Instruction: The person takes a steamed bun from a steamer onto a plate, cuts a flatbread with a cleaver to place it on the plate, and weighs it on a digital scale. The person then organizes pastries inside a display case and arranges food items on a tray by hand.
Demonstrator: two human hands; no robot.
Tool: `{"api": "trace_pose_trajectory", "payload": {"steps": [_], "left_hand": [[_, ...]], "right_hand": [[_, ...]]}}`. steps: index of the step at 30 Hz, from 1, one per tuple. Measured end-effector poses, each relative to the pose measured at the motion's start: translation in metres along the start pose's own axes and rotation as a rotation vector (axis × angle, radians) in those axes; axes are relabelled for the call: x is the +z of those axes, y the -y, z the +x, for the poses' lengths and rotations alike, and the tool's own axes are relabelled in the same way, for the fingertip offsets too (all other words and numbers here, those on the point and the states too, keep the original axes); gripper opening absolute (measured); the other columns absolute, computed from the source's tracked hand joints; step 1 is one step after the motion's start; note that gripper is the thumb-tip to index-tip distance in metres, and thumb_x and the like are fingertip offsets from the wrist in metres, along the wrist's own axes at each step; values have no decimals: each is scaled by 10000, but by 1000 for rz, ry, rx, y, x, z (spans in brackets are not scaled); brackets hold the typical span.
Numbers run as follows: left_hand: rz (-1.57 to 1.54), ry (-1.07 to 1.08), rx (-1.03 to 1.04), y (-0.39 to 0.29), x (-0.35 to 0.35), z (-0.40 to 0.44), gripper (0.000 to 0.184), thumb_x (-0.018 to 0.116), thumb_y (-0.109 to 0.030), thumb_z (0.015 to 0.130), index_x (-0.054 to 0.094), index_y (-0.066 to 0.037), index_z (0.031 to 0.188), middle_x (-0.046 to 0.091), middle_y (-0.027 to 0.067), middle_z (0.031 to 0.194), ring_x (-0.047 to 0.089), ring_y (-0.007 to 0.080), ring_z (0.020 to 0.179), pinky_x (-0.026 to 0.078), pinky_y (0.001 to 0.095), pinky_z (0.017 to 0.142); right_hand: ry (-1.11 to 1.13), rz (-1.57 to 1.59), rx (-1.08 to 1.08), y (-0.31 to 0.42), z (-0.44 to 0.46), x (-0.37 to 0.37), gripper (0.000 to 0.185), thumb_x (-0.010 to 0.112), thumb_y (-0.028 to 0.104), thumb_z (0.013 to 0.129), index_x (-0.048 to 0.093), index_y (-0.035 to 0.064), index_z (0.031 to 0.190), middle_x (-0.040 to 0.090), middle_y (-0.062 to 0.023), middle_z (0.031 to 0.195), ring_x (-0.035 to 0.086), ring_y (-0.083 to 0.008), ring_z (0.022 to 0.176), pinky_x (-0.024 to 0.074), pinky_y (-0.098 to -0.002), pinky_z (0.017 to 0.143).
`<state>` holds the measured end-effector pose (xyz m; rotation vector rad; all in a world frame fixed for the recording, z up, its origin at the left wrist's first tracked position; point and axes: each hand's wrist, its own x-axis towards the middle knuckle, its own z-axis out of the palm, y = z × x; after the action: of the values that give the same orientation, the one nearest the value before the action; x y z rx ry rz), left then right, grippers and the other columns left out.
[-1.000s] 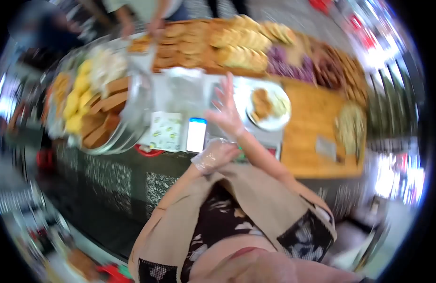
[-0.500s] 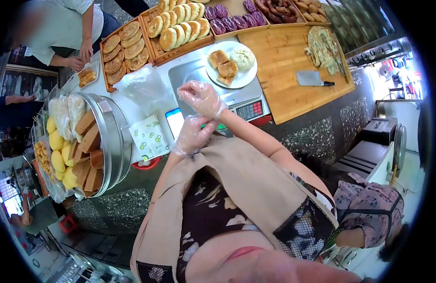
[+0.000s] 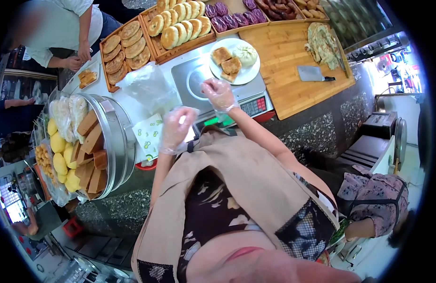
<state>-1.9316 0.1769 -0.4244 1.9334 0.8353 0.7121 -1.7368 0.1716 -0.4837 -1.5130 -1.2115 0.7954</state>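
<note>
My left hand [image 3: 177, 129], in a clear plastic glove, is raised over a phone [image 3: 189, 135] beside a green-patterned paper [image 3: 148, 137]. Its fingers are curled in; what they hold, if anything, is hidden. Up and to the right, my right hand [image 3: 220, 95], also gloved, hovers over the near edge of a metal scale [image 3: 182, 78]. Its fingers are bent together, and their contents cannot be made out. A white plate [image 3: 250, 78] on the scale carries browned square pieces [image 3: 231, 65] and a pale bun [image 3: 245, 55]. Clear plastic bags [image 3: 149, 89] lie left of the scale.
Steamer trays [image 3: 119, 146] of food stand at left. Trays of flat cakes [image 3: 138, 59] and round buns [image 3: 170, 37] line the far side. A cleaver [image 3: 311, 73] lies on a wooden board [image 3: 284, 89]. Another person's hands [image 3: 74, 63] are near a small tray [image 3: 96, 70].
My hands, close together half a second ago, have moved apart: the left went left over the phone, the right shifted slightly right. The other person's hands remain near the small tray.
</note>
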Motion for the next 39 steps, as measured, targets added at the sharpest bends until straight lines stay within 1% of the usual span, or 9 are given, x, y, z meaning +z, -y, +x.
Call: {"api": "trace_pose_trajectory", "payload": {"steps": [3, 6, 8, 9, 12, 17, 23, 32, 39], "left_hand": [[156, -154, -182, 16, -25, -16, 172, 581, -146, 894, 659, 7, 885, 674, 151, 811, 647, 295, 733, 489, 349, 668], [210, -249, -234, 32, -39, -37, 188, 580, -159, 902, 651, 15, 901, 667, 146, 792, 638, 257, 710, 485, 331, 665], [200, -272, -298, 39, -44, -50, 203, 580, -173, 906, 648, 18, 921, 652, 127, 765, 614, 204, 686, 475, 312, 656], [184, -280, -324, 42, -45, -54, 217, 585, -188, 907, 651, 17, 931, 644, 109, 759, 591, 160, 685, 467, 296, 653], [138, -325, -373, 46, -45, -60, 224, 587, -193, 909, 652, 20, 938, 655, 98, 777, 593, 150, 700, 466, 290, 654], [115, -355, -384, 37, -42, -56, 231, 588, -197, 914, 652, 24, 935, 652, 81, 779, 584, 143, 704, 462, 285, 657], [119, -366, -351, 48, -43, -63, 245, 592, -213, 915, 650, 25, 928, 645, 87, 770, 576, 146, 692, 459, 284, 656], [224, -386, -396, 77, -34, -74, 222, 603, -237, 899, 655, -26, 940, 669, 120, 817, 634, 205, 750, 496, 327, 701], [210, -337, -399, 49, -34, -63, 241, 582, -268, 902, 667, -44, 935, 664, 150, 831, 648, 274, 744, 500, 350, 685]], "right_hand": [[-170, -206, -131, -24, -2, -18, 198, 619, 190, 873, 657, -4, 867, 665, -109, 725, 651, -222, 663, 505, -309, 624], [-403, -237, 31, -42, 5, -32, 300, 655, 220, 820, 635, 13, 1035, 650, -155, 935, 630, -293, 870, 500, -376, 796], [-424, -800, -1, -48, 17, -40, 593, 697, 337, 768, 532, 11, 1234, 555, -186, 1186, 520, -322, 1125, 418, -420, 965], [-344, -708, 207, -50, 25, -39, 810, 722, 438, 711, 429, 22, 1341, 433, -207, 1315, 401, -362, 1236, 336, -449, 1040], [-388, -756, 185, -52, 29, -29, 844, 732, 458, 693, 423, 22, 1346, 420, -218, 1314, 426, -392, 1202, 356, -446, 1027], [-379, -811, 145, -61, 29, -19, 823, 736, 411, 690, 419, 12, 1336, 413, -237, 1307, 421, -421, 1197, 353, -463, 1028], [-374, -575, -150, -91, 25, -30, 623, 688, 94, 684, 456, -6, 1253, 442, -253, 1264, 442, -412, 1192, 397, -432, 1012], [-207, -689, -189, -94, 20, -56, 506, 613, 53, 757, 516, 35, 1253, 519, -227, 1252, 467, -386, 1193, 382, -443, 1031], [-108, -478, -238, -105, 15, -74, 388, 632, 14, 769, 544, 44, 1146, 498, -211, 1239, 458, -372, 1205, 378, -421, 1021]]}}
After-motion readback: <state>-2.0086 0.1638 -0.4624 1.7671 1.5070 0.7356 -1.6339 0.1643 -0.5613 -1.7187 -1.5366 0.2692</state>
